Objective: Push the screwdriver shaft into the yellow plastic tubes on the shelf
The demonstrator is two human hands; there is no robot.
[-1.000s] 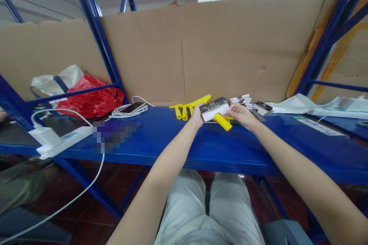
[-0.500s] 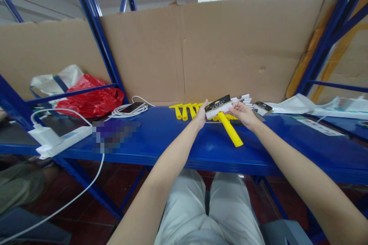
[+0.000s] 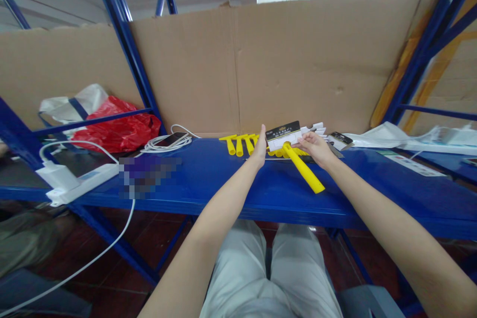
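Observation:
A black-and-white printed card is wrapped on the head of a yellow-handled tool, whose handle slants down to the right. My right hand pinches the card's right end. My left hand stands upright at the card's left end, its fingers extended; its contact with the card is hard to make out. Several yellow tools lie in a row behind my left hand, and more are partly hidden under the card. White folded cards lie behind my right hand, beside a black card.
On the blue table, coiled white cable and a phone lie left, near a red bag and power strip. A printed sheet and white plastic lie right. Cardboard stands behind.
The yellow handle's lower end has swung slightly right, and the card has turned more level and face-on. My left hand's fingers have straightened and moved slightly left.

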